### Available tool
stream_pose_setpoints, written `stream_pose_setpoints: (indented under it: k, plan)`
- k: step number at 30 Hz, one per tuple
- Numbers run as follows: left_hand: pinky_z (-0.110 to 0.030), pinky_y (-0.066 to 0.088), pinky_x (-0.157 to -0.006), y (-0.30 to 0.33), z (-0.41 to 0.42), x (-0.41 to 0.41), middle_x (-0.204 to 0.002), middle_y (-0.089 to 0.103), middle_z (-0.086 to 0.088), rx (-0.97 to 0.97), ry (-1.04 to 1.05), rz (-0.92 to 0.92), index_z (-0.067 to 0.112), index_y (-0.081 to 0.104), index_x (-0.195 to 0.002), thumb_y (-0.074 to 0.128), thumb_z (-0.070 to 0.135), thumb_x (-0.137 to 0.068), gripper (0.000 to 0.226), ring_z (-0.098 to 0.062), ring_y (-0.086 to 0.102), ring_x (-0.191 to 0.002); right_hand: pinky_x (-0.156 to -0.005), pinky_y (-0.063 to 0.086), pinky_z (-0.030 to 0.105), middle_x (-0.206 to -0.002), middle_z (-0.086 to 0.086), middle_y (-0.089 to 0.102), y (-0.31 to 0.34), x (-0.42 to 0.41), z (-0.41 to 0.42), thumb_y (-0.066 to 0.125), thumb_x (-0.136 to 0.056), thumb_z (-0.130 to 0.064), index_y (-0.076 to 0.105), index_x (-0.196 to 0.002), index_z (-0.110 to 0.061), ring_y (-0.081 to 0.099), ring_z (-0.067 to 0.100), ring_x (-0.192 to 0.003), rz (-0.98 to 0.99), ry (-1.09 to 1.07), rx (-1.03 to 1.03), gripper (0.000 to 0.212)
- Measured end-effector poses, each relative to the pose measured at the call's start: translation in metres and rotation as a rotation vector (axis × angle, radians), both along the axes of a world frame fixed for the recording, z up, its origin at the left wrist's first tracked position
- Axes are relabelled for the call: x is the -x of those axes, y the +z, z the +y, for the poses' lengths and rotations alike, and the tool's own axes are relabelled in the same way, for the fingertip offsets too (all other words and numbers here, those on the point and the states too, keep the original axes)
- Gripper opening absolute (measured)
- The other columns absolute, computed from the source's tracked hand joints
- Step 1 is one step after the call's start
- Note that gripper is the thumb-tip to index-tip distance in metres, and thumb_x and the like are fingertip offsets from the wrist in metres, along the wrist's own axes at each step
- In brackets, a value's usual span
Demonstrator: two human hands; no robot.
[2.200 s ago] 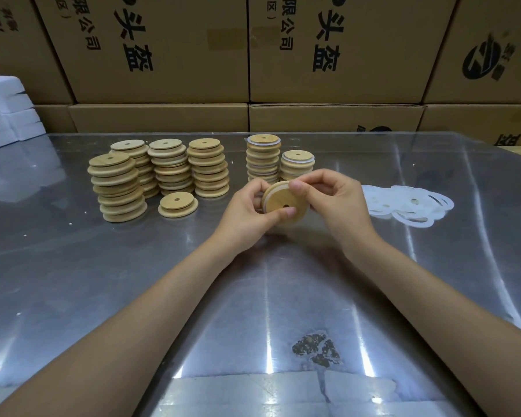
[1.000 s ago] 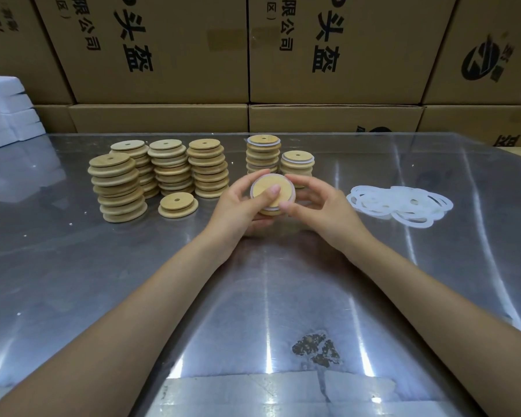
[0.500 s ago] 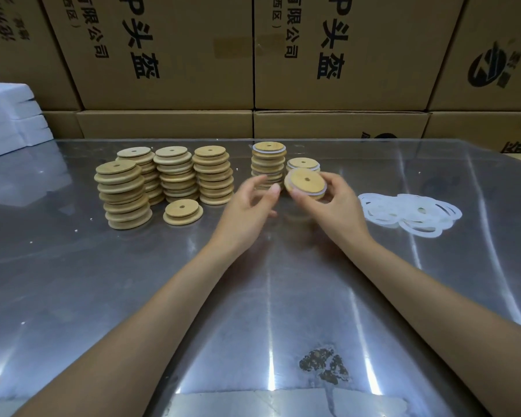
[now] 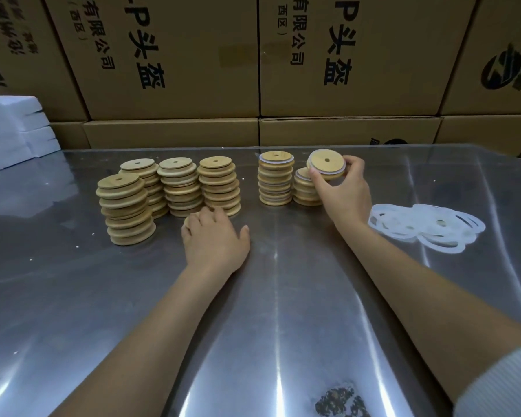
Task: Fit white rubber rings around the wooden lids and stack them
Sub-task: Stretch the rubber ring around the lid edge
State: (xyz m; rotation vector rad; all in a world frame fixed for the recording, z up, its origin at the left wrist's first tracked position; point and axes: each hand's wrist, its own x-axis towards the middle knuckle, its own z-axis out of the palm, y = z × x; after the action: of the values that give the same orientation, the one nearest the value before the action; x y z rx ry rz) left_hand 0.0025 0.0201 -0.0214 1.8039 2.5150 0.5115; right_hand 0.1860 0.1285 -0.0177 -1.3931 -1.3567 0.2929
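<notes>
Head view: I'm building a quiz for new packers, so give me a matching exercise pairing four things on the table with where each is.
Things:
1. ringed lid
2. loose rubber rings
3. single plain lid
4. taller ringed stack

Places:
A. under the left hand
B. in the right hand, over the shorter ringed stack
C. on the table, right of the right hand
D. left of the shorter stack

Pairs: 1-B, 2-C, 3-A, 4-D

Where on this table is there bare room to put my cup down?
The near table between the forearms is bare but for a dark stain. The left side, in front of the white blocks, is free too. It is crowded at the lid stacks, the ringed stacks and the rings.
</notes>
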Motion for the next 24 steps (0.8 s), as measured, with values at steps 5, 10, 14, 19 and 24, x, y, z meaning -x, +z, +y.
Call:
stream_pose_setpoints:
  k: [5, 10, 14, 19, 24]
  plan:
    - [-0.042, 0.029, -0.109, -0.002, -0.002, -0.018, -0.14, 0.038, -0.009, -0.076, -0.167, 0.034, 0.011, 0.042, -0.136, 0.041, 0.042, -0.096, 0.05, -0.03, 0.033, -0.13, -0.079, 0.04, 0.031, -0.121, -0.003, 0.059, -0.003, 0.001, 0.01, 0.061, -0.077, -0.063, 0.045, -0.127, -0.025, 0.054, 0.019, -0.114, -0.039, 0.015, 0.05, 0.065]
    - [-0.033, 0.033, -0.103, -0.004, -0.004, -0.024, -0.135, 0.043, -0.002, -0.185, -0.37, -0.069, 0.016, 0.047, -0.133, 0.049, 0.033, -0.095, 0.042, -0.022, 0.035, -0.127, -0.094, 0.04, 0.037, -0.136, 0.002, 0.052, -0.004, 0.0, 0.014, 0.053, -0.082, -0.064, 0.037, -0.142, -0.026, 0.044, 0.021, -0.128, -0.103, 0.081, 0.094, 0.073]
    - [-0.031, 0.035, -0.102, -0.006, -0.005, -0.032, -0.138, 0.04, 0.003, -0.211, -0.51, -0.162, 0.018, 0.047, -0.135, 0.055, 0.033, -0.093, 0.045, -0.016, 0.034, -0.129, -0.1, 0.038, 0.041, -0.145, 0.001, 0.044, -0.004, 0.0, 0.014, 0.049, -0.083, -0.068, 0.029, -0.147, -0.026, 0.037, 0.021, -0.135, -0.119, 0.133, 0.132, 0.079]
    - [-0.027, 0.029, -0.105, -0.008, -0.004, -0.032, -0.143, 0.036, 0.004, -0.206, -0.54, -0.16, 0.02, 0.046, -0.137, 0.055, 0.035, -0.092, 0.048, -0.015, 0.029, -0.132, -0.103, 0.038, 0.043, -0.148, 0.002, 0.04, -0.004, 0.0, 0.016, 0.044, -0.085, -0.07, 0.021, -0.15, -0.028, 0.035, 0.024, -0.137, -0.134, 0.188, 0.181, 0.081]
    - [-0.027, 0.028, -0.105, -0.01, -0.001, -0.032, -0.142, 0.036, 0.004, -0.201, -0.54, -0.167, 0.02, 0.045, -0.137, 0.055, 0.036, -0.092, 0.048, -0.016, 0.029, -0.132, -0.105, 0.034, 0.043, -0.151, 0.0, 0.037, -0.004, 0.0, 0.017, 0.044, -0.085, -0.069, 0.016, -0.151, -0.025, 0.034, 0.023, -0.138, -0.094, 0.204, 0.203, 0.084]
